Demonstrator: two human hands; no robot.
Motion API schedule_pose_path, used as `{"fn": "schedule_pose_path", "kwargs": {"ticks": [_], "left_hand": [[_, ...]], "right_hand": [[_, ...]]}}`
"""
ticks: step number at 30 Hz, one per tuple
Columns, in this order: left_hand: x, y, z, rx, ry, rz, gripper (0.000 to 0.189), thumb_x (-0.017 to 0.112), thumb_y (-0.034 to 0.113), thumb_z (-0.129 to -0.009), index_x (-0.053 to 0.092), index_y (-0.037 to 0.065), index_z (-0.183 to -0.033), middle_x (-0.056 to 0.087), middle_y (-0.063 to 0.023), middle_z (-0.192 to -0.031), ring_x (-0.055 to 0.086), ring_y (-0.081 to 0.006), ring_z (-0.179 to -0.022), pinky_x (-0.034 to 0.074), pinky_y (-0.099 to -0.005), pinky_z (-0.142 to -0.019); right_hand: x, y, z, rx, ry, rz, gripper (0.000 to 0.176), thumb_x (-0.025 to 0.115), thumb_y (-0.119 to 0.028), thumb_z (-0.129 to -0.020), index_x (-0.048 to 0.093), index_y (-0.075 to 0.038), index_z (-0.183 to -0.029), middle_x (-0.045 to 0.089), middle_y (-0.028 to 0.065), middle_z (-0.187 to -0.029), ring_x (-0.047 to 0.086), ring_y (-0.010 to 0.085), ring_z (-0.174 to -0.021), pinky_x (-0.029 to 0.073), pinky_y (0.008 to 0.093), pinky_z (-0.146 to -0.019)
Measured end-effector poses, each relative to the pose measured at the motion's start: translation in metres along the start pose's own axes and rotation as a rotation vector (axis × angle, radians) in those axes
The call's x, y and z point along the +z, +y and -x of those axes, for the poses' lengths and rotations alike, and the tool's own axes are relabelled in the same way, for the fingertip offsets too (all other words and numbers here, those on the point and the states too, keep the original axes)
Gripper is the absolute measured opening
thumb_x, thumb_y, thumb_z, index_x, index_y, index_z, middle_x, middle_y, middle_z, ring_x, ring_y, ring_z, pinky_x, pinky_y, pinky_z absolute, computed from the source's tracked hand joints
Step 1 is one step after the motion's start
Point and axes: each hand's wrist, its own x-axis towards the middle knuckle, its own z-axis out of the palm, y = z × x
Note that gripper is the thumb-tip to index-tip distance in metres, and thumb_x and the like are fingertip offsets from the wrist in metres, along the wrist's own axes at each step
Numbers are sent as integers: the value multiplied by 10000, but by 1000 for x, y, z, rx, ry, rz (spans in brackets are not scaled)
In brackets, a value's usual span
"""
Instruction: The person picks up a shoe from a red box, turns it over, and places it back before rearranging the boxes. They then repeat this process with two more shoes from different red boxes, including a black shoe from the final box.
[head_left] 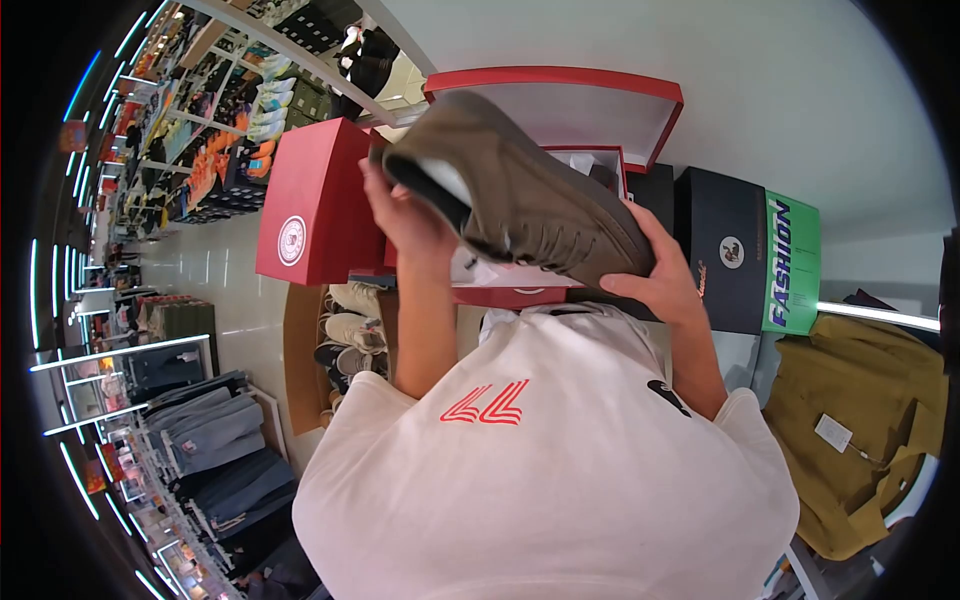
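"FASHION" runs in bold dark capitals along the green box (805,285), turned sideways. Red striped characters on the white T-shirt (560,480) look like "77" — which way up they belong is unclear. Round white emblems mark the red box (325,200) and the black box (715,215) — their lettering is too small to read.

I can't see all of the right hand (668,272): the shoe (545,200) hides some fingers, plus much of the open box (490,296) behind it. Right of the shoe, print on the tag (833,433) is too small.
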Motion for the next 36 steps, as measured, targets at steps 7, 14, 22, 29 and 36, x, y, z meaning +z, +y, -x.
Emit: {"fn": "schedule_pose_path", "kwargs": {"ticks": [7, 14, 22, 29, 36], "left_hand": [[-65, 28, 30, -195, -344, -453, 798, 547, 601, -982, 428, 4, -1498, 584, -155, -1368, 597, -257, -1244, 459, -377, -1093], [-97, 15, 82, -447, -219, -404, 844, 443, 700, -999, 440, 19, -1499, 644, -129, -1266, 624, -215, -1181, 486, -346, -1032], [-90, 16, 109, -522, -355, -418, 1026, 381, 831, -935, 420, -17, -1512, 530, -162, -1467, 527, -249, -1347, 406, -385, -1125], [-76, -10, 129, -420, -225, 88, 856, 567, 589, -986, 304, 22, -1571, 560, -171, -1418, 695, -274, -1051, 622, -454, -658], [-71, 24, 92, -399, 200, -967, 671, 696, 405, -950, 524, -57, -1405, 725, -184, -1092, 709, -260, -1045, 588, -418, -811]], "right_hand": [[-32, -33, 8, -58, -43, 356, 781, 851, -81, -716, 535, -60, -1430, 684, 133, -1239, 667, 262, -1129, 498, 312, -969], [-1, -7, 15, 111, 428, -355, 604, 716, -193, -916, 482, -18, -1445, 649, 99, -1223, 610, 175, -1142, 459, 304, -1034], [-17, -12, 23, 176, 347, -422, 764, 730, -300, -870, 417, 16, -1492, 643, 149, -1266, 624, 214, -1182, 458, 326, -1058], [-30, -27, 42, 108, 277, -281, 1033, 891, -338, -735, 354, 25, -1540, 589, 165, -1355, 599, 252, -1264, 449, 382, -1113], [8, -9, 23, 472, 218, 16, 684, 856, -378, -840, 590, 38, -1314, 650, 110, -1199, 649, 230, -1066, 530, 342, -922]]}}
